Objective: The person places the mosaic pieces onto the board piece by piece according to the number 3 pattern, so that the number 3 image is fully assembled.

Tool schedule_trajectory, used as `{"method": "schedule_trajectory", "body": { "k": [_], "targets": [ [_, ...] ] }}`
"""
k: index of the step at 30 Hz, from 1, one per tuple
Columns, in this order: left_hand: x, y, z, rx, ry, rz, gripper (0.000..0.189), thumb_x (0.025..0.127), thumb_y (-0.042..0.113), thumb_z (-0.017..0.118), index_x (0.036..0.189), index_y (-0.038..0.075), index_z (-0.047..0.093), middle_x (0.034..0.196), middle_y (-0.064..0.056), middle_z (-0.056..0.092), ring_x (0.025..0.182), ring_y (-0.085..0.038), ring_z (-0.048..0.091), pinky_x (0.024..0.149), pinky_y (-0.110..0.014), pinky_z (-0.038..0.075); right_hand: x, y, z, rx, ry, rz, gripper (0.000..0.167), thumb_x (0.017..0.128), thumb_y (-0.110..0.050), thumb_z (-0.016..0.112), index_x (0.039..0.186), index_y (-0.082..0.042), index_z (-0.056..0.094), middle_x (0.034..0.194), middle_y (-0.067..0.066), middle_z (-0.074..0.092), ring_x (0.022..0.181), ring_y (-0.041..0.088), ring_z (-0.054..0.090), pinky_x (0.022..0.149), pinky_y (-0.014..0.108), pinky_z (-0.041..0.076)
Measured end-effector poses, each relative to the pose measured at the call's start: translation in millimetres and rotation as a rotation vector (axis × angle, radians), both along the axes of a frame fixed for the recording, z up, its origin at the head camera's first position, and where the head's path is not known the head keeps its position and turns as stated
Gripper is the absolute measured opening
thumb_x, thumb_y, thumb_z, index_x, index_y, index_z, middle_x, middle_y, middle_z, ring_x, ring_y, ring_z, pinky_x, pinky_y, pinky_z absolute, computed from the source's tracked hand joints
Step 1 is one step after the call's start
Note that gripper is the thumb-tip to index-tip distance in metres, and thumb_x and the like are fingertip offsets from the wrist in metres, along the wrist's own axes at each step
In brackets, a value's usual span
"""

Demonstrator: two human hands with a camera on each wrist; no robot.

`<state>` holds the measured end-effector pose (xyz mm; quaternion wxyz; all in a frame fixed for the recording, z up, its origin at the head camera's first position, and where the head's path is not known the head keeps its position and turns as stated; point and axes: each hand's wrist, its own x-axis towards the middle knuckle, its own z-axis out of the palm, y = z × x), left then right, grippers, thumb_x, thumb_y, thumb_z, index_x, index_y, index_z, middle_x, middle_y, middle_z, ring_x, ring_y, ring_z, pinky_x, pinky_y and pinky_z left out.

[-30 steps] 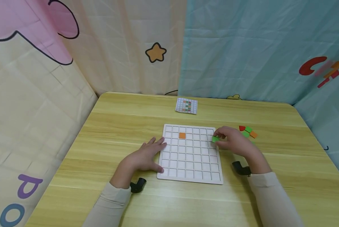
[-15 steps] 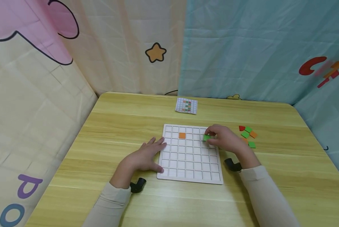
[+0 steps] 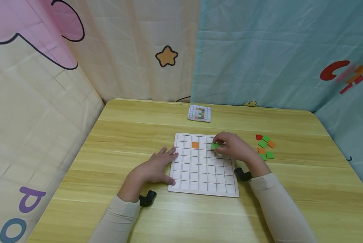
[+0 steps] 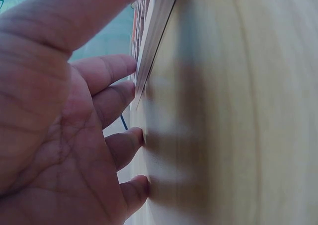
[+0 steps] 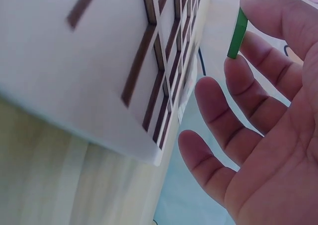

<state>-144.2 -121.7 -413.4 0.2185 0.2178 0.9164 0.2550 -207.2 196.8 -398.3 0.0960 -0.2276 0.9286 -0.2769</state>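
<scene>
At one o'clock over the board (image 3: pixel 202 168), the right hand (image 3: pixel 234 146) pinches a tile (image 5: pixel 238 34), and at nine the left hand (image 3: pixel 154 168), gripping nothing, apparently steadies the board.

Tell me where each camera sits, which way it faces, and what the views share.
Head: worn on the head, facing forward and down at the table and white grid board; left hand, right hand and both sleeves show.
Left wrist: on that wrist, looking low past the palm toward the board's edge; thumb and fingers show.
Right wrist: on that wrist, looking past its palm and fingers toward the pinched green tile, board alongside.
Shared: head and right wrist both show that tile; all three show the board.
</scene>
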Motion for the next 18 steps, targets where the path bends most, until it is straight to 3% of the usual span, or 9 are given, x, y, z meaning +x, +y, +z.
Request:
{"method": "schedule_trajectory", "body": {
  "k": [18],
  "targets": [
    [-1.8, -0.9, -3.8, 0.013, -0.005, 0.008, 0.098, 0.075, 0.03, 0.088, 0.156, 0.015, 0.035, 0.165, 0.003, 0.015, 0.152, -0.027, -0.001, 0.12, -0.052, 0.004, -11.4, -18.8, -6.2, -0.02, -0.038, 0.019, 0.018, 0.089, -0.013, 0.072, 0.107, -0.01, 0.067, 0.105, 0.005, 0.063, 0.097, 0.024, 0.056, 0.088, 0.044, 0.049]
  ]
}}
